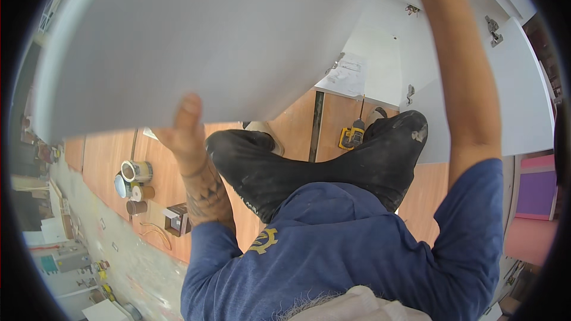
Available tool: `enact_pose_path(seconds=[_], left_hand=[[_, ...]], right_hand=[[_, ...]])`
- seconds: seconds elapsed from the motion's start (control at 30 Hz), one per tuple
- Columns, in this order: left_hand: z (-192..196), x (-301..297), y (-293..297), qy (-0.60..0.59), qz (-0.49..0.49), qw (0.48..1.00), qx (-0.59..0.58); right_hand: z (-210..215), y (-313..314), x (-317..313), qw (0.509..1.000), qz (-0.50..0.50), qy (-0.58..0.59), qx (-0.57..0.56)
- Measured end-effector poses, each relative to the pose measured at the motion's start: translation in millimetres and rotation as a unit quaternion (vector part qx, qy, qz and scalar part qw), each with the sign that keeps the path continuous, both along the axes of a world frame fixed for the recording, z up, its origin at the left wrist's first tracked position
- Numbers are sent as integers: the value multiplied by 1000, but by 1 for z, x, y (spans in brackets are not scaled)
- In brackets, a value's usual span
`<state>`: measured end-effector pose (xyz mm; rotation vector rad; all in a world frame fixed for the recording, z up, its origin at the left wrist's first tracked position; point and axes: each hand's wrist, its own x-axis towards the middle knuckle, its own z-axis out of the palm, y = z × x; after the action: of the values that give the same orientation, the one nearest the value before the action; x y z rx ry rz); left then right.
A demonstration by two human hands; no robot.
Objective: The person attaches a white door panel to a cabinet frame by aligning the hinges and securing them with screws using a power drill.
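Observation:
A large pale grey cabinet door (pixel 196 41) fills the upper left, somewhat blurred. My left hand (pixel 184 132) is closed on its lower edge, thumb against the face and the other fingers hidden behind. My right forearm (pixel 455 53) reaches up past the top edge of the picture, so that hand is out of sight. Beyond the door lies a white cabinet (pixel 380 41), with a sheet of paper (pixel 348 74) inside. A second door (pixel 517 83) stands swung out on the right, with a metal hinge (pixel 493 31) on it.
Between my feet, a yellow and black cordless drill (pixel 353 137) rests on the wood-coloured boards (pixel 297 122). Several cans, one a paint can (pixel 138 171), stand at the left near a small box (pixel 177 220). Purple and pink panels (pixel 535 193) are at the right.

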<state>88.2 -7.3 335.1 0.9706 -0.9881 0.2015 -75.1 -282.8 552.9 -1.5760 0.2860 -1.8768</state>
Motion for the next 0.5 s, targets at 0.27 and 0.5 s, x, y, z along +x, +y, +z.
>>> enact_pose_path(seconds=[0.27, 0.5], left_hand=[[-65, -23, -12, 0, 62, 998, 26], [-56, -22, -18, -45, 77, 993, 77]], right_hand=[[-71, -60, 86, 995, 88, 33, 12], [-76, -82, 114, 991, 133, 6, 9]])
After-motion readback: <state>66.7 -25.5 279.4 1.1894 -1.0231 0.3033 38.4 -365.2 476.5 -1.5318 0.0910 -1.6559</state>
